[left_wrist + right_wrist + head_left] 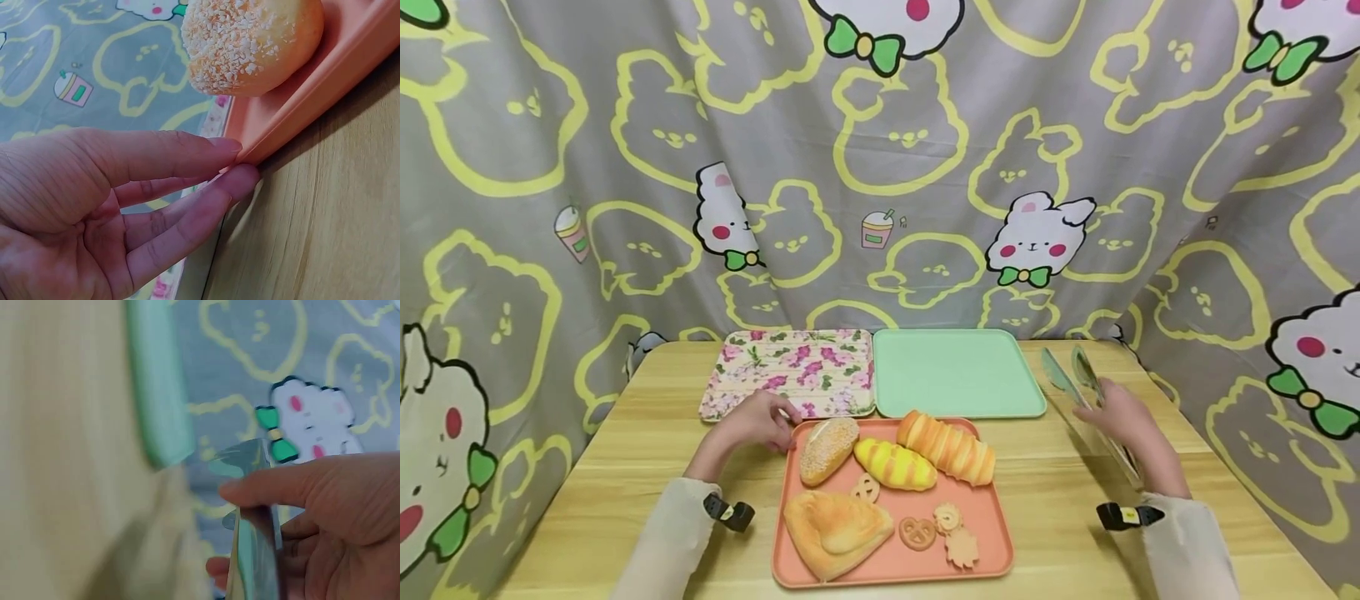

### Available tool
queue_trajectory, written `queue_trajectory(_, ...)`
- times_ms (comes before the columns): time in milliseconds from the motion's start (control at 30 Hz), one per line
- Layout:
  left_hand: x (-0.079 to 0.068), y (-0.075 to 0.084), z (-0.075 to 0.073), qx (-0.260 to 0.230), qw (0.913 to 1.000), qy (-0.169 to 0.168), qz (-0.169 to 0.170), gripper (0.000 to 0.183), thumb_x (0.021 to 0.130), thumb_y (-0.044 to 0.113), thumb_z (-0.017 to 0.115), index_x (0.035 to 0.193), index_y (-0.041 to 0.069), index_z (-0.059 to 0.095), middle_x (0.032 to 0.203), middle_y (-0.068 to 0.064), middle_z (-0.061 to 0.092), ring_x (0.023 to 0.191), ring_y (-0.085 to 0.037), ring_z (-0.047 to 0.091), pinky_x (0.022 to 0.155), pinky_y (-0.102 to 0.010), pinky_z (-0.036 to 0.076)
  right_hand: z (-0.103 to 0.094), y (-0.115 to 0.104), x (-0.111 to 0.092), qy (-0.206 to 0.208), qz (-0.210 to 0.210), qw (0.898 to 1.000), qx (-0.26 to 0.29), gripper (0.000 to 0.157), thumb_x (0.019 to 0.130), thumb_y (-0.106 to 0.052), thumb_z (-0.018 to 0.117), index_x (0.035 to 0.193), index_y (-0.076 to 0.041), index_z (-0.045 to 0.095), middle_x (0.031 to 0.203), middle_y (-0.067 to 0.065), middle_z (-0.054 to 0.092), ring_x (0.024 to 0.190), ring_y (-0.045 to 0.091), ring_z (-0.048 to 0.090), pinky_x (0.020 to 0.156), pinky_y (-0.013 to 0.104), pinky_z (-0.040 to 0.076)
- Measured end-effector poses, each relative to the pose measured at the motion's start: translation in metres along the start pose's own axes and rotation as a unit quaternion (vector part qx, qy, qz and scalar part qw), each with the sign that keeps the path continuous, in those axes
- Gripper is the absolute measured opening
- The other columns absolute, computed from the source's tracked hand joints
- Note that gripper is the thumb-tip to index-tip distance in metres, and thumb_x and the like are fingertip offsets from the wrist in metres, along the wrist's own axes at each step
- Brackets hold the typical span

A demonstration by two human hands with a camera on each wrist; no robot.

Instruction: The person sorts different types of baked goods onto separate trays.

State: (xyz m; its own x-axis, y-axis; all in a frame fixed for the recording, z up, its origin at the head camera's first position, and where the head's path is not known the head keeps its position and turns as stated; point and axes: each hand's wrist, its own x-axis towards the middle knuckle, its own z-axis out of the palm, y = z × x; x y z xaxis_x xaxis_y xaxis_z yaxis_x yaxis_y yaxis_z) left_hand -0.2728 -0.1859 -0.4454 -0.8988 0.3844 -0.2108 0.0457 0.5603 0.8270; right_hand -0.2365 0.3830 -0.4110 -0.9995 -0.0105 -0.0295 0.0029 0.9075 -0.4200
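Observation:
My left hand (762, 419) pinches the far left corner of an orange tray (891, 571), with the thumb and fingertips at its rim in the left wrist view. The tray bears a crumb-coated bread roll (829, 451), a yellow striped bread (897, 465), a ridged long loaf (946, 447), a folded pastry (837, 533), a brown pretzel cookie (917, 533) and several other cookies. Off to the right, my right hand (1126, 421) grips metal tongs (257, 534) by their arms. The tongs' two tips stand apart, pointing to the back of the table, with nothing between them.
Behind the orange tray lie a floral tray (790, 375) and a mint green tray (958, 373), side by side. A patterned grey curtain (925, 275) hangs beyond the wooden table (617, 492).

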Motion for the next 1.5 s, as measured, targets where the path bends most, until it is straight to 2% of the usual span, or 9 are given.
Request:
queue_trajectory(67, 0.000, 0.000, -0.001, 0.002, 1.0000, 0.003, -0.002, 0.031, 0.073, -0.009, 0.074, 0.103, -0.007, 0.070, 0.074, -0.011, 0.072, 0.063, -0.016, 0.068, 0.062, -0.032, 0.061, -0.008, -0.011, 0.008, 0.033, -0.009, 0.999, 0.018, 0.066, 0.093, -0.027, 0.072, 0.130, 0.022, 0.048, 0.108, 0.040, 0.061, 0.091, 0.047, 0.062, 0.075, 0.051, 0.054)
queue_trajectory(167, 0.001, -0.001, -0.004, 0.005, 1.0000, 0.004, -0.006, 0.030, 0.074, -0.008, 0.075, 0.103, -0.006, 0.070, 0.075, -0.011, 0.071, 0.065, -0.015, 0.067, 0.063, -0.031, 0.061, -0.018, -0.033, 0.021, 0.092, -0.045, 0.994, 0.033, 0.049, 0.089, -0.029, 0.077, 0.115, 0.011, 0.061, 0.085, 0.019, 0.064, 0.072, 0.026, 0.056, 0.062, 0.035, 0.046)
queue_trajectory(233, 0.002, -0.002, -0.005, 0.007, 1.0000, 0.002, -0.004, 0.030, 0.074, -0.008, 0.075, 0.103, -0.006, 0.070, 0.074, -0.010, 0.071, 0.065, -0.015, 0.067, 0.063, -0.031, 0.061, -0.022, -0.047, 0.027, 0.120, -0.067, 0.990, 0.033, 0.047, 0.089, -0.031, 0.078, 0.115, 0.006, 0.063, 0.082, 0.015, 0.064, 0.070, 0.023, 0.055, 0.060, 0.032, 0.043)
queue_trajectory(333, 0.004, -0.004, -0.005, 0.008, 0.9999, -0.005, 0.004, 0.030, 0.074, -0.008, 0.074, 0.103, -0.007, 0.070, 0.073, -0.009, 0.071, 0.064, -0.014, 0.066, 0.063, -0.031, 0.060, -0.024, -0.066, 0.030, 0.131, -0.090, 0.987, 0.026, 0.061, 0.092, -0.039, 0.075, 0.134, 0.002, 0.057, 0.098, 0.020, 0.069, 0.080, 0.029, 0.064, 0.063, 0.036, 0.048)
queue_trajectory(467, 0.004, -0.005, -0.004, 0.008, 0.9997, -0.013, 0.019, 0.030, 0.074, -0.008, 0.074, 0.103, -0.008, 0.069, 0.073, -0.009, 0.071, 0.063, -0.013, 0.065, 0.062, -0.030, 0.059, -0.021, -0.083, 0.029, 0.117, -0.143, 0.983, 0.017, 0.065, 0.095, -0.036, 0.072, 0.148, -0.009, 0.046, 0.108, 0.021, 0.064, 0.081, 0.030, 0.062, 0.063, 0.037, 0.048)
queue_trajectory(633, 0.003, -0.005, -0.007, 0.004, 0.9992, -0.024, 0.033, 0.029, 0.076, -0.008, 0.073, 0.104, -0.009, 0.067, 0.073, -0.010, 0.072, 0.064, -0.014, 0.066, 0.062, -0.029, 0.058, -0.015, -0.099, 0.021, 0.101, -0.203, 0.974, -0.026, 0.062, 0.093, -0.036, 0.074, 0.147, -0.017, 0.051, 0.094, 0.006, 0.058, 0.072, 0.017, 0.051, 0.059, 0.030, 0.040)
queue_trajectory(967, 0.006, -0.010, -0.005, -0.001, 0.9980, -0.041, 0.047, 0.030, 0.078, -0.007, 0.071, 0.107, -0.011, 0.066, 0.075, -0.010, 0.071, 0.068, -0.013, 0.066, 0.064, -0.027, 0.058, -0.018, -0.112, 0.001, 0.022, -0.208, 0.978, -0.020, 0.048, 0.078, -0.044, 0.087, 0.111, -0.013, 0.072, 0.087, -0.002, 0.068, 0.067, 0.011, 0.053, 0.059, 0.028, 0.044)
queue_trajectory(1267, 0.004, -0.008, -0.006, -0.005, 0.9984, -0.040, 0.041, 0.029, 0.080, -0.007, 0.072, 0.108, -0.011, 0.066, 0.076, -0.009, 0.070, 0.069, -0.014, 0.066, 0.066, -0.028, 0.059, -0.022, -0.116, -0.002, -0.071, -0.198, 0.977, -0.036, 0.042, 0.076, -0.041, 0.088, 0.102, -0.011, 0.076, 0.080, -0.006, 0.067, 0.068, 0.010, 0.053, 0.062, 0.027, 0.045)
queue_trajectory(1500, 0.004, -0.008, -0.005, -0.007, 0.9981, -0.041, 0.045, 0.029, 0.079, -0.007, 0.072, 0.108, -0.011, 0.066, 0.077, -0.012, 0.070, 0.068, -0.013, 0.066, 0.065, -0.028, 0.059, -0.018, -0.114, 0.000, -0.130, -0.197, 0.972, -0.018, 0.046, 0.076, -0.040, 0.089, 0.105, -0.008, 0.075, 0.088, -0.004, 0.072, 0.072, 0.010, 0.057, 0.065, 0.028, 0.049)
